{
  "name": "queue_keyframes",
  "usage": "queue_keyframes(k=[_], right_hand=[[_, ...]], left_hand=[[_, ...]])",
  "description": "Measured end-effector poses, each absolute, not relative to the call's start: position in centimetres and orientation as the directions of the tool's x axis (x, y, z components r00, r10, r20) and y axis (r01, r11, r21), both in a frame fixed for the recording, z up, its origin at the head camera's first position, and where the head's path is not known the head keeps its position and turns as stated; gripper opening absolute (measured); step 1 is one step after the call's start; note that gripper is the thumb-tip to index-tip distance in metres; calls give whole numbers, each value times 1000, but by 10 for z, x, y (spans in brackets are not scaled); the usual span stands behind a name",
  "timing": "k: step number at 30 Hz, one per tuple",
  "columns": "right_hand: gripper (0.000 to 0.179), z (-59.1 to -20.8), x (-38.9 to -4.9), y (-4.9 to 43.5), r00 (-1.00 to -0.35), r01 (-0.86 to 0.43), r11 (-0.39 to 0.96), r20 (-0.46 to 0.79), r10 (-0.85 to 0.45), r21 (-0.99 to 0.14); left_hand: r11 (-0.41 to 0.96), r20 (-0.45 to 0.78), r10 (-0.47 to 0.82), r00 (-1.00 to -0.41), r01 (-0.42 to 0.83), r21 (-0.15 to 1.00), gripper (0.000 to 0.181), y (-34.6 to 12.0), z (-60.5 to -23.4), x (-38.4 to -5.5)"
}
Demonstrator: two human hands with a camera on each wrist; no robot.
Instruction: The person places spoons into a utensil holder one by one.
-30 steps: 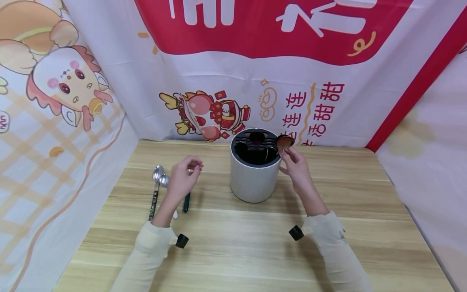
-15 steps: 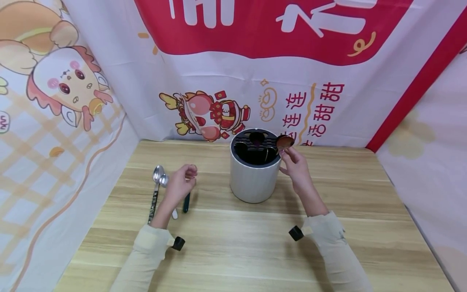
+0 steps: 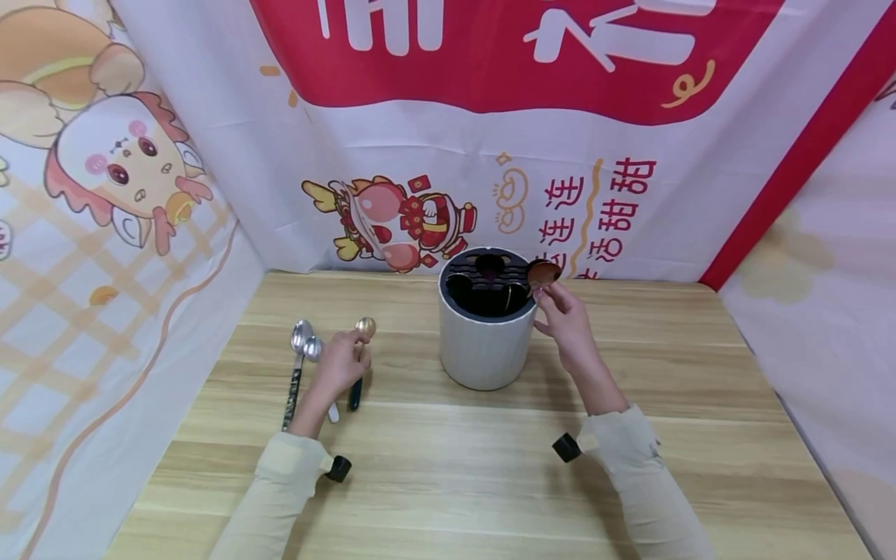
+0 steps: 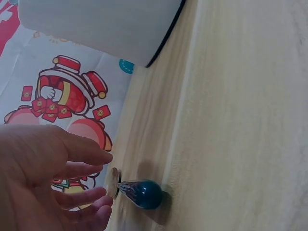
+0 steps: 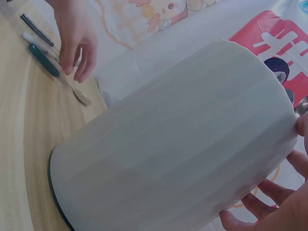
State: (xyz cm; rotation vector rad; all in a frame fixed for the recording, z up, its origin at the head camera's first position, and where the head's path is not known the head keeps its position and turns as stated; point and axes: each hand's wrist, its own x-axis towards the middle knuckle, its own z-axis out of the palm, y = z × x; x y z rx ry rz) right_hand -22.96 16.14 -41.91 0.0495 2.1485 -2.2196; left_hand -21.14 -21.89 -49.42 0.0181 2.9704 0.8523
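- spoon [image 3: 355,395] with a dark green handle and a gold-coloured bowl: it lies on the table [image 3: 448,482] toward the left edge, bowl to the far edge, handle to the near edge.
- left hand [image 3: 339,362]: hangs just over that spoon, thumb and fingers parted by a fairly narrow gap, nothing between them; whether a fingertip brushes the spoon, i cannot tell.
- nearer the table's left edge: a white-handled spoon [image 3: 333,413] and a patterned-handled spoon [image 3: 292,393], roughly lengthwise beside it.
- how the green-handled one should handle: light, stiff, hard to break; its smooth neck and glossy, rounded handle could slip or roll under a fingertip.
- where to take hold: i'd choose the thin neck, thumb on one side, fingers on the other; the thicker handle comes second, the rounded bowl last.
- right hand [image 3: 565,320]: fingers spread, tips against the side of the white holder [image 3: 484,350] near its rim, a wide touch.
- the holder stands upright by the table's far edge, near its middle, a brown spoon [image 3: 544,272] jutting past its rim; likely rigid and heavier, smooth-walled, best steadied low on the side.
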Motion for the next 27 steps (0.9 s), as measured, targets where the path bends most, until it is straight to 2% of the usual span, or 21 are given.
queue_keyframes(k=[4,6,14,19,27], right_hand=[[47,-419,-230,161,-998,61,-24,-61,-19,-998],[47,-419,-230,161,-998,62,-28,-62,-16,-998],[47,-418,-229,161,-998,68,-29,-68,-16,-997],[47,-418,-229,160,-998,59,-34,-58,-9,-998],[47,-418,-228,160,-998,64,-32,-64,-3,-997]], left_hand=[[863,-107,-4,-994,-58,502,59,-218,-497,-210],[870,-133,-17,-991,-80,487,60,-217,-499,-210],[910,-144,-23,-989,-80,406,28,-218,-505,-209],[924,-163,-10,-987,-72,375,20,-218,-504,-210],[876,-219,-17,-975,-120,466,6,-219,-499,-209]])
